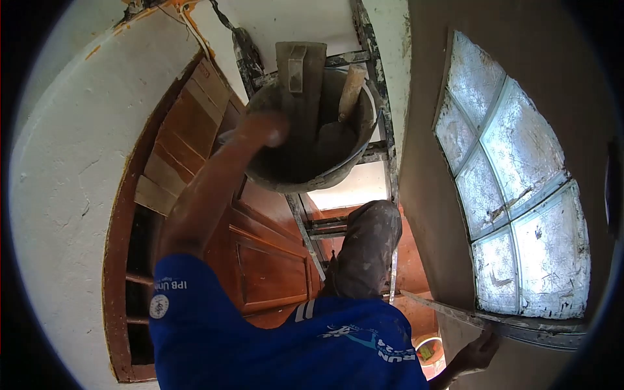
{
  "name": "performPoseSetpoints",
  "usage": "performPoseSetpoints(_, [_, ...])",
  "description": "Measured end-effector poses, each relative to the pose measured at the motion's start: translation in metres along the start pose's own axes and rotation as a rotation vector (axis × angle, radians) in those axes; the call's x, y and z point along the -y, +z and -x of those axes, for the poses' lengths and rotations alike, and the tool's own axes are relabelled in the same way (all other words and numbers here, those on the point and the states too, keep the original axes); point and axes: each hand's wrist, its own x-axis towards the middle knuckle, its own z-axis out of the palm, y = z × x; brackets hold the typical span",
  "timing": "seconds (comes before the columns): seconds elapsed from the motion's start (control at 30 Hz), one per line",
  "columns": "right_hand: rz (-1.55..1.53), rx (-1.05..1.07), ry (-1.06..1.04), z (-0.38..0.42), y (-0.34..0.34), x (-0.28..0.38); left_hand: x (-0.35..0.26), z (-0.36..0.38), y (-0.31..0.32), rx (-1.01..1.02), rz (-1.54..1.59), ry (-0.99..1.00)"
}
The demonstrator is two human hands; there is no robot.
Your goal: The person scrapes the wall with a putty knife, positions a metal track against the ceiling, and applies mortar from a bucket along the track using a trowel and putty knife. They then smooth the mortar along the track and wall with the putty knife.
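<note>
My left hand (272, 129), smeared by motion, is over the left side of a mortar-stained bucket (305, 183); its fingers cannot be made out. A flat float with a loop handle (311, 55) leans upright in the bucket. To its right rests a trowel with a wooden handle (351, 91), its blade down inside. Grey mortar (292, 156) appears in the shadowed interior. At the lower right, my right hand (478, 354) has its fingers closed at the lower edge of a long metal strip (520, 333), which lies beneath the window.
A paint-spattered ladder (392, 146) stands behind and below the bucket, with my knee (374, 237) near it. Left are a wooden door (273, 270) and a rough white wall (65, 162). A glass-block window (520, 143) is on the right. Below sits a round container (428, 351).
</note>
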Motion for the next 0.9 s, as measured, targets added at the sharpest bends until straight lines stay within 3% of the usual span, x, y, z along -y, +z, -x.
performPoseSetpoints(0.07, [-0.007, -0.057, -0.083, 0.000, 0.005, -0.006, 0.011, -0.051, 0.069, -0.009, -0.105, 0.158])
performPoseSetpoints(0.17, [0.006, -0.057, -0.106, 0.001, 0.005, -0.008, -0.015, -0.058, 0.073, 0.106, -0.200, 0.095])
performPoseSetpoints(0.27, [0.034, -0.021, -0.100, 0.001, 0.002, -0.008, -0.013, -0.084, 0.122, -0.072, -0.100, 0.096])
performPoseSetpoints(0.4, [0.200, -0.037, -0.182, 0.002, 0.004, -0.021, -0.042, -0.063, 0.094, 0.105, -0.144, 0.038])
performPoseSetpoints(0.47, [0.110, -0.063, -0.146, 0.007, 0.006, -0.017, -0.047, -0.064, 0.091, 0.179, -0.195, 0.032])
performPoseSetpoints(0.67, [0.036, -0.027, -0.059, 0.005, 0.000, 0.002, -0.035, -0.060, 0.105, 0.120, -0.314, 0.141])
performPoseSetpoints(0.77, [0.079, -0.022, -0.079, 0.005, 0.000, 0.002, -0.007, -0.075, 0.127, 0.102, -0.491, 0.336])
performPoseSetpoints(0.9, [-0.020, -0.073, -0.019, 0.006, 0.005, 0.004, -0.005, -0.059, 0.055, 0.242, -0.580, 0.285])
